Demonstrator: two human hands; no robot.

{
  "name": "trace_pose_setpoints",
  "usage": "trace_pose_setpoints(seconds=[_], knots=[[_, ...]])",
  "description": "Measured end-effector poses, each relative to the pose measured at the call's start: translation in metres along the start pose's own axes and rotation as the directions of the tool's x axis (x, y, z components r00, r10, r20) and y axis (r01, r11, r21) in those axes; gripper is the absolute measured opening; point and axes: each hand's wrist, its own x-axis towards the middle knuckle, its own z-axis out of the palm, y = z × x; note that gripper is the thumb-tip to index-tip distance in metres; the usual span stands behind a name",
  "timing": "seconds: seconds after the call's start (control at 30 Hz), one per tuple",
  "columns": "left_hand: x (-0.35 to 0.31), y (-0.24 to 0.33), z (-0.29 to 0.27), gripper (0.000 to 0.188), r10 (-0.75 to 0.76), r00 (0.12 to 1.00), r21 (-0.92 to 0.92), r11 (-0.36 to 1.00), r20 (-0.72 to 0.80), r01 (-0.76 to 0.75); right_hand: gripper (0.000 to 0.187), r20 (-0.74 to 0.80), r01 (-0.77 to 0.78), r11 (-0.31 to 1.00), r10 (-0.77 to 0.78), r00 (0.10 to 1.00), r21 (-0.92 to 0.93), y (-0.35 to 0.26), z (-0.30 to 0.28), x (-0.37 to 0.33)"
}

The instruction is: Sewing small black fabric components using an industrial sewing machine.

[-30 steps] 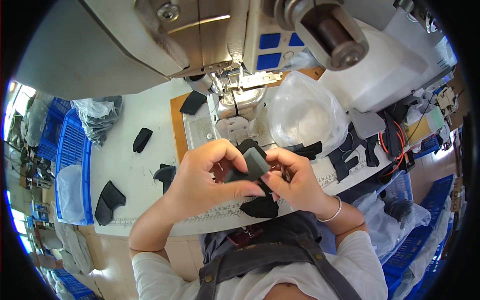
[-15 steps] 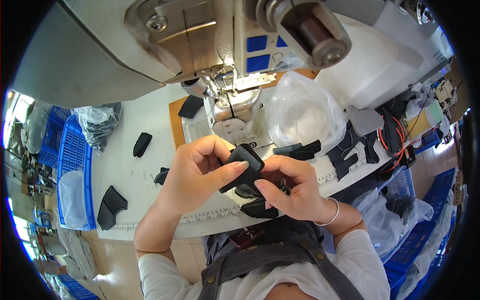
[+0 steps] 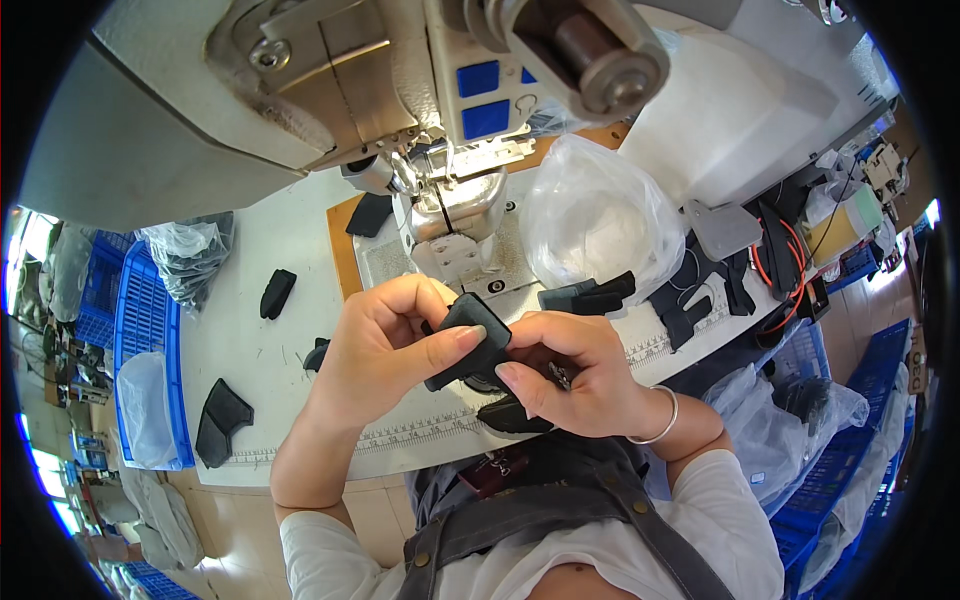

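Black padded piece (image 3: 468,338) sits clamped between both hands, held up over the near edge of the bench (image 3: 260,350), just in front of the sewing machine (image 3: 440,120). Left hand (image 3: 385,340) grip: thumb on top, fingers curled under the piece, closed tight on it. Right hand (image 3: 570,370) grip: fingers wrapped on the piece's right end, thumb pressing its lower side, also closed on it. Silver bangle (image 3: 655,425) on the right wrist.

Under the hands, a second black piece (image 3: 510,415) lies flat at the bench's near edge, by the printed ruler strip (image 3: 420,435). Just past the hands, the machine's needle plate (image 3: 460,225), metal, lit up. Right of it a clear plastic bag (image 3: 590,210), puffed, with a stack of black pieces (image 3: 590,295) at its near side. More dark cut parts (image 3: 700,300) toward the bench's right edge, next to red wires (image 3: 775,260).

Left part of the bench: small black piece (image 3: 277,293) alone, another black piece (image 3: 222,420) near the left near corner, one partly hidden behind the left hand. Black piece (image 3: 370,213) on the wooden board by the machine. Bag of dark parts (image 3: 190,255) at the far left edge. Blue crates (image 3: 140,330) on the floor beyond the left edge, more blue crates (image 3: 850,420) on the right. Person wears a white shirt and a grey apron (image 3: 560,500).
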Motion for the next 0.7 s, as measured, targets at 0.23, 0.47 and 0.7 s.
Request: trace_pose_setpoints(seconds=[0.23, 0.47, 0.7], knots=[[-0.001, -0.001, 0.003, 0.014, 0.026, 0.999, 0.045, 0.999, -0.044, -0.024, 0.019, 0.013, 0.000, 1.000, 0.001, 1.000, -0.016, 0.001, -0.001, 0.001], [-0.002, -0.003, 0.006, 0.012, 0.086, 0.994, 0.124, 0.989, -0.067, -0.078, 0.010, -0.003, 0.041, 0.990, -0.041, 0.999, -0.135, -0.001, -0.002, 0.007], [-0.005, 0.011, 0.015, 0.012, 0.052, 0.982, 0.128, 0.991, -0.180, -0.028, 0.013, -0.010, 0.131, 0.972, -0.136, 0.991, -0.193, 0.003, -0.009, 0.015]])
